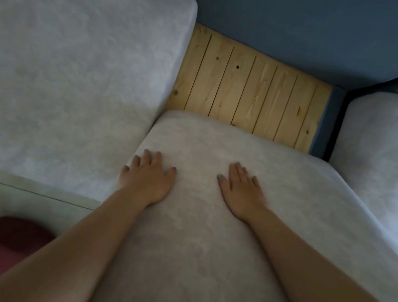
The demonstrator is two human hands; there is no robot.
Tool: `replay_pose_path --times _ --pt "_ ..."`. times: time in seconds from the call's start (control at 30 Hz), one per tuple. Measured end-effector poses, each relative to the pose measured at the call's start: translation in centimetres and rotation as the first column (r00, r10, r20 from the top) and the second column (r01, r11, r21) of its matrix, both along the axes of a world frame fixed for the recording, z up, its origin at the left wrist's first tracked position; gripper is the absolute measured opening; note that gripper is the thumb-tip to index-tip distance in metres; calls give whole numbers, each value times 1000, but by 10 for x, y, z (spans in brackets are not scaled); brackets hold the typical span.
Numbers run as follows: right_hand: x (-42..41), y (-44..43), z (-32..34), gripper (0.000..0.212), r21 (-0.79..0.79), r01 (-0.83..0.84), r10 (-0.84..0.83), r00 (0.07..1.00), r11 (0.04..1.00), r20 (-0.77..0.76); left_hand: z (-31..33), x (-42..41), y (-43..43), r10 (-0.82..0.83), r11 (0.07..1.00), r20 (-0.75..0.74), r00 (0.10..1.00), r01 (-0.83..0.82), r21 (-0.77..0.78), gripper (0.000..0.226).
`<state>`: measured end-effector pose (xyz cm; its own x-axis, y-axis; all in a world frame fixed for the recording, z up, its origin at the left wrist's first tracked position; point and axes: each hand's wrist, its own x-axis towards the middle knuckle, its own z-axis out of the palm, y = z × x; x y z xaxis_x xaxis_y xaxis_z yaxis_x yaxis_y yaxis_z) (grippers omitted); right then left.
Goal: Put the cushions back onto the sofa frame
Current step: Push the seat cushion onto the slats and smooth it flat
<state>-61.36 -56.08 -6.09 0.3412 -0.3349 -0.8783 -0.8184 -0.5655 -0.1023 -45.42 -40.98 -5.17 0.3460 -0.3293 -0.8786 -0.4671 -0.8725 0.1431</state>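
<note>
With left hand (147, 176) and right hand (241, 192) pressed flat, fingers spread, on the middle seat cushion (203, 244) — not yet against the blue sofa frame (293, 21), wooden slats (249, 93) bare between — push evenly forward, keeping it square.

A bare strip of pale pine slats (249, 93) is the one open pocket, reachable from above; behind the slats a blue-grey upholstered back panel (279, 27) closes the way; left of the slats a large pale grey fabric cushion (62, 62) rises against their edge; right of them a narrow dark blue-grey upright divider (329, 120) walls them off, with another pale grey cushion (389, 156) beyond; in front of the slats a pale beige-grey seat cushion (203, 244) covers the rest, touching the large cushion; the left hand (148, 179) and right hand (240, 194) lie flat on it, with bare fabric between them leading to the slats.
</note>
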Motion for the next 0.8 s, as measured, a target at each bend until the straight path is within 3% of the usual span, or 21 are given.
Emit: replay_pose_path --times 0.03,0.1,0.2,0.23,0.33,0.4,0.5,0.53,0.6,0.7,0.8 --pt "2 -2 -3 68 64 -20 23 998 998 -55 1 0 2 3 1000 6 1000 -3 4 68" --pt "22 -28 -3 68 99 93 -86 994 991 -73 4 3 3 27 1000 3 1000 -27 13 67" --pt "40 -37 4 67 -52 227 -217 965 973 150 9 4 2 54 998 -19 998 -53 42 67" --pt "35 -18 4 67 -88 169 -150 970 982 189 9 3 3 60 997 -22 998 -59 48 68" --pt "25 12 -10 68 59 1 -2 1000 998 21 11 -1 9 71 996 -6 997 -70 51 72" --pt "45 -12 -16 67 91 102 -102 995 991 -4 10 1 11 82 996 0 997 -82 32 73" --pt "59 -13 -12 62 0 183 -181 968 983 174 11 3 13 94 995 -21 995 -93 33 73" --pt "52 7 -10 61 -25 115 -108 974 993 199 12 1 15 103 994 -31 994 -102 37 73" --pt "37 29 -16 58 41 -29 25 996 999 89 15 -3 20 119 992 -27 993 -118 50 73" --pt "64 -3 -21 58 138 116 -120 992 984 26 16 -2 22 154 987 1 988 -154 41 74" --pt "83 -2 -11 61 69 180 -190 958 981 213 16 -1 20 139 990 -11 990 -139 40 72"
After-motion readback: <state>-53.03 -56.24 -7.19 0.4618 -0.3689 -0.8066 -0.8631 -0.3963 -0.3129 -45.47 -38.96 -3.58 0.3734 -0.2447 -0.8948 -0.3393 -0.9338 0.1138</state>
